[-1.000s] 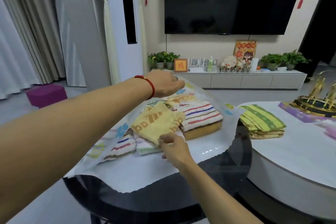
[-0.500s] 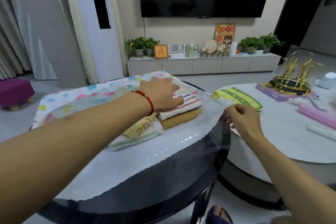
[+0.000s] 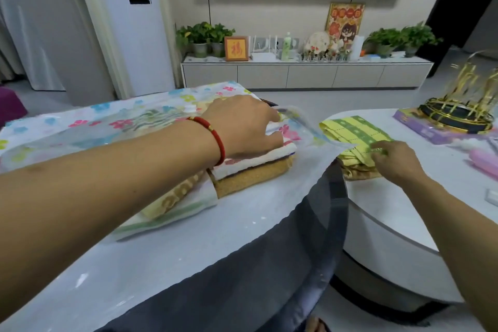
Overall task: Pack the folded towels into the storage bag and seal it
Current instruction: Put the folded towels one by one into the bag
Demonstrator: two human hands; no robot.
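A clear storage bag (image 3: 89, 127) printed with flowers lies across the dark glass table (image 3: 269, 286). Inside it sit folded towels: a white striped one on a tan one (image 3: 253, 172), and a yellow lettered one (image 3: 172, 197) in front. My left hand (image 3: 245, 127), with a red bracelet at the wrist, rests on the striped towel under the bag's upper sheet. To the right, my right hand (image 3: 396, 162) touches the near edge of a yellow-green striped folded towel (image 3: 355, 133) lying on the white round table (image 3: 404, 224). A further tan towel lies under the yellow-green one.
A gold ship ornament (image 3: 463, 105) on a purple box and a pink object (image 3: 485, 162) stand on the white table's far right. Behind are a TV cabinet (image 3: 307, 73) with plants and frames, a wall TV, and a purple stool at far left.
My right hand left the bag's right edge and reached further right onto the yellow-green towel. My left hand stays on the striped towel inside the bag. The view turned right.
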